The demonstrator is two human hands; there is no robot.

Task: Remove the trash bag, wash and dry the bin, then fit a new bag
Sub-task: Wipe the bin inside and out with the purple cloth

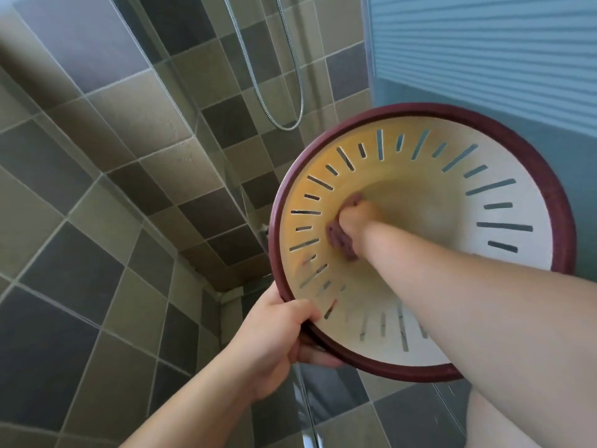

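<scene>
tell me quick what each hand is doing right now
Left hand: grips the dark red rim of the bin.
Right hand: deep inside the bin, holds a purple cloth against the inner wall.

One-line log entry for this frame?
stage: wiping bin interior | left hand: gripping rim | right hand: holding cloth inside

You see a tiled wall (97, 156) in tan and dark grey squares, a metal shower hose (258, 76) looping down against it, a glass shower panel (181, 101) edge running diagonally, and a ribbed blue-grey panel (484, 53) upper right.
</scene>
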